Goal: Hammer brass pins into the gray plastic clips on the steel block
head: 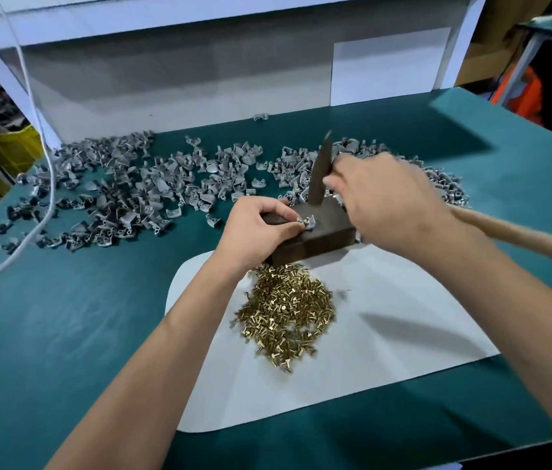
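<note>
Your left hand [261,228] pinches a gray clip [307,222] between thumb and fingertips, holding it on top of the steel block [322,232], with a brass pin standing in it as far as the blur allows. Your right hand [383,205] is wrapped around the hammer [318,174] close up by its head; the dark head rises at 12 o'clock from the clip and the wooden handle runs out past your wrist toward 3 o'clock.

The step in hand looks like the strike itself. Keep your left fingertips low on the clip's sides, away from the pin's top, and seat the clip flat on the block so it cannot rock. With so short a grip, a light, square tap should do; a slanted blow would likely bend the pin or kick the clip sideways. Bring the face straight down onto the pin, and let go of the clip only once the pin is seated.

The pile of brass pins [288,310] lies at 6 o'clock from the block on a white sheet [403,320], close to your left wrist. Loose gray clips [139,191] are spread across the green table [64,334] from 9 to 1 o'clock. A white cable [49,184] trails down at the far left.
</note>
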`<action>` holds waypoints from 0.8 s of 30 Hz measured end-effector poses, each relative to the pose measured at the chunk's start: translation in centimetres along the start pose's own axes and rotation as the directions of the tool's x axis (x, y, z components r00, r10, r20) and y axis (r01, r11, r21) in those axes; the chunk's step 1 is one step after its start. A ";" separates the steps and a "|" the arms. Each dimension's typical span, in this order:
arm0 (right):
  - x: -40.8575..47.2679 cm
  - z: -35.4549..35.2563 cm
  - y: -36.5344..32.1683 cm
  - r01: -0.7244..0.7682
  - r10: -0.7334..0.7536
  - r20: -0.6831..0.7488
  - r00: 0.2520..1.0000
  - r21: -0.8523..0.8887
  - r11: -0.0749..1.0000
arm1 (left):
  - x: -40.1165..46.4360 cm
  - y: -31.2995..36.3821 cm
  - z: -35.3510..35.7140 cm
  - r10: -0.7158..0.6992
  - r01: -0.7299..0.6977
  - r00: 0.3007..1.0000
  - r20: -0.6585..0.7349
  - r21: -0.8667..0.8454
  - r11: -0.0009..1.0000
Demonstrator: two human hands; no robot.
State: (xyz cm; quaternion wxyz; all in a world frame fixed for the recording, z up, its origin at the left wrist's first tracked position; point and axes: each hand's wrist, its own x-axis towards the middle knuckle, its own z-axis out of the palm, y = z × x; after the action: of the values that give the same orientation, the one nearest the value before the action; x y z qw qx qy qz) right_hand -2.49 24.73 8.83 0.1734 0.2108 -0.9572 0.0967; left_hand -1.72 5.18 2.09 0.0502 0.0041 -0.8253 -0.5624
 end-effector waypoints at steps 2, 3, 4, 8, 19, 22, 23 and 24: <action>-0.2 0.4 -0.3 -0.025 0.034 -0.100 0.994 0.093 0.995 | 0.0 0.0 -0.1 -0.002 0.002 1.000 -0.002 0.001 1.000; -0.5 0.9 -0.8 -0.030 0.034 -0.039 0.999 0.085 0.996 | 0.0 0.0 -0.1 -0.004 0.004 1.000 -0.003 -0.008 1.000; -0.9 1.5 -1.2 -0.031 0.027 0.063 0.998 0.058 0.998 | -0.1 0.1 -0.2 -0.004 0.004 1.000 -0.003 -0.017 1.000; -0.4 1.4 0.0 -0.034 0.029 0.170 0.985 0.028 0.999 | -0.2 -0.1 -0.2 0.009 -0.009 1.000 0.008 -0.014 1.000; -2.5 0.3 4.2 0.099 -0.223 0.484 0.846 0.268 0.958 | -0.4 0.2 -0.5 -0.078 0.080 0.997 0.019 -0.144 0.986; -2.8 0.9 4.1 0.094 -0.191 0.527 0.828 0.204 0.974 | -0.5 0.3 -0.4 -0.079 0.080 0.997 0.017 -0.161 0.984; -2.7 0.8 4.2 0.074 -0.178 0.525 0.832 0.213 0.974 | -0.5 0.4 -0.4 -0.076 0.078 0.997 0.018 -0.163 0.984; -2.5 0.6 4.1 0.055 -0.160 0.509 0.846 0.215 0.975 | -0.5 0.4 -0.4 -0.073 0.076 0.997 0.020 -0.162 0.984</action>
State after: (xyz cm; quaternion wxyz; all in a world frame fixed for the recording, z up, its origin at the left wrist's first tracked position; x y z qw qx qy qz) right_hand -2.34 29.20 6.92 -0.1096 0.2984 -0.9408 0.1177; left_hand -1.19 4.96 2.57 0.0236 0.0269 -0.7764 -0.6292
